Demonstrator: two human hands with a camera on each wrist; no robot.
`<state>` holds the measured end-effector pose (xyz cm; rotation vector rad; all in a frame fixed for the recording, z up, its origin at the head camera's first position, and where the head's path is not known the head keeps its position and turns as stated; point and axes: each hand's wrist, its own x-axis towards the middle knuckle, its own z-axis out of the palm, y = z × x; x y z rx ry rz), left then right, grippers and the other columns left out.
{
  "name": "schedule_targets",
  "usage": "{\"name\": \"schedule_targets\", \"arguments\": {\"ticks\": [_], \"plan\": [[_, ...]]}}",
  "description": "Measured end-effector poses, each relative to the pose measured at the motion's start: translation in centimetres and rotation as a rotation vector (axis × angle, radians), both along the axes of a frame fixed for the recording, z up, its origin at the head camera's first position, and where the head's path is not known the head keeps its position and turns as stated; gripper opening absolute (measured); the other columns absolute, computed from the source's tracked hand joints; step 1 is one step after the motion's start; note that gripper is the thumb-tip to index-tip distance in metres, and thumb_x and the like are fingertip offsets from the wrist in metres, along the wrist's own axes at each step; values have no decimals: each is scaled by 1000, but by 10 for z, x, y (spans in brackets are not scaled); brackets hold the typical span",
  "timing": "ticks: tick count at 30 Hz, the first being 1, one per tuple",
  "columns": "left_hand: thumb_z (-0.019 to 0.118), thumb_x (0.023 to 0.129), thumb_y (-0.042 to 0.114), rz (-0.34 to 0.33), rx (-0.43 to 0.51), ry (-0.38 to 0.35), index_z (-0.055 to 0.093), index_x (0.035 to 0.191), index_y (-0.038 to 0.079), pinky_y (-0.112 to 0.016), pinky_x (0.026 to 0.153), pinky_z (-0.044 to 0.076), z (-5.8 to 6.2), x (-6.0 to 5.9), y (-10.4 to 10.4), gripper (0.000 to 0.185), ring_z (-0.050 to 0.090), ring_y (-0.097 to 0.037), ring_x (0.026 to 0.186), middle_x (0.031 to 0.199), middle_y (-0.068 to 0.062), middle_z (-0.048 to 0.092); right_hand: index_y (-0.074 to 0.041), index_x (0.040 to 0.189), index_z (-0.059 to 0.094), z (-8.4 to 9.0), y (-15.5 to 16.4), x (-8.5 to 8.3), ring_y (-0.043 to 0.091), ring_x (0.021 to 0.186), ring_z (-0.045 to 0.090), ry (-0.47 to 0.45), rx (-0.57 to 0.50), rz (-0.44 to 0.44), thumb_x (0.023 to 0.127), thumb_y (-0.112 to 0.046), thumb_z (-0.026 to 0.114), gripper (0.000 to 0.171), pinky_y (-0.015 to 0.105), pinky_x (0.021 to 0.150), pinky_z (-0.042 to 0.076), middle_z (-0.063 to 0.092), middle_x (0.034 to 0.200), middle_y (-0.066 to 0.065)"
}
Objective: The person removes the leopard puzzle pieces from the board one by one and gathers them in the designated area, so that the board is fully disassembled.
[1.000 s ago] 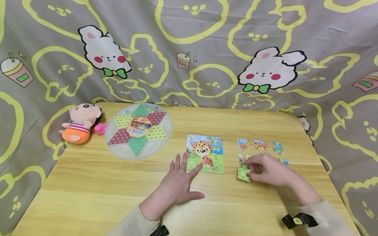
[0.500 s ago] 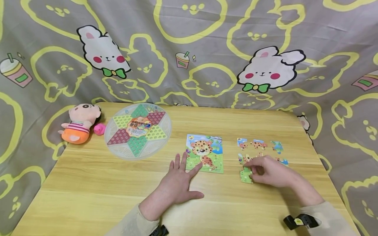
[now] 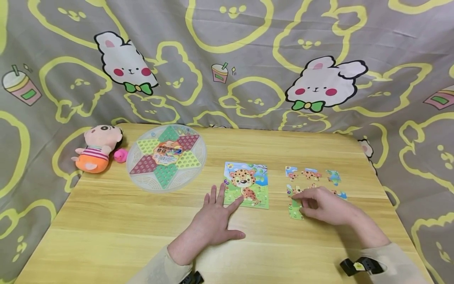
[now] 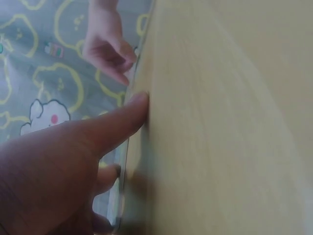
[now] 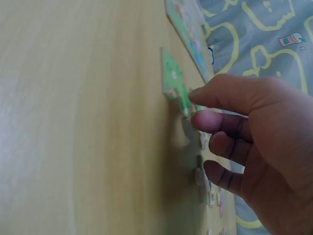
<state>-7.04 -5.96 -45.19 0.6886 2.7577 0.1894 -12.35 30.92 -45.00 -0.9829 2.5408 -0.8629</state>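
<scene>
My left hand (image 3: 213, 223) lies spread on the table, its index fingertip on the lower part of a leopard picture board (image 3: 260, 189). My right hand (image 3: 324, 205) pinches a green jigsaw piece (image 3: 294, 212) between thumb and forefinger, at the near left of a group of loose pieces. The right wrist view shows the thumb right at the edge of the green piece (image 5: 173, 76), the other fingers curled. Beyond it lie a blue-cornered piece (image 3: 291, 172), a spotted piece (image 3: 311, 174) and a blue-green piece (image 3: 333, 177). The right hand partly hides several more.
A round Chinese checkers board (image 3: 136, 179) lies at the back left of the wooden table (image 3: 117, 232). Left of it are a pink toy duck (image 3: 120, 155) and a plush doll (image 3: 93, 152). A patterned curtain (image 3: 248, 51) hangs behind the table.
The green piece, tilted one second ago, has turned straight and shifted slightly right, lining up below the piece beyond it. My right hand moved slightly with it; the left hand stayed still.
</scene>
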Motion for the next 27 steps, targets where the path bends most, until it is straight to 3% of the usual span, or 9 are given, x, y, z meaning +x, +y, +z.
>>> {"name": "schedule_targets", "arguments": {"ticks": [10,18,27], "plan": [[55,75,82,27,43,-28,20,156,40,-61,112,22,5,0,2,98,3,-61,137,157,-33,-2,-11,114,70,14,-16,-2,5,63,51,20,-73,-15,87,-7,73,27,21,53,46,59,77,-12],[52,75,83,-9,59,12,21,154,44,-63,112,20,8,3,18,93,3,-63,136,155,-36,1,-11,114,70,21,-43,-7,3,59,49,49,-65,34,89,-12,71,24,21,52,46,57,75,-13],[47,74,86,-8,39,29,23,153,45,-65,110,21,5,3,29,93,5,-63,136,154,-37,6,-9,115,69,24,-73,-18,7,68,52,62,-65,73,92,-16,69,24,23,60,48,59,81,-14]]}}
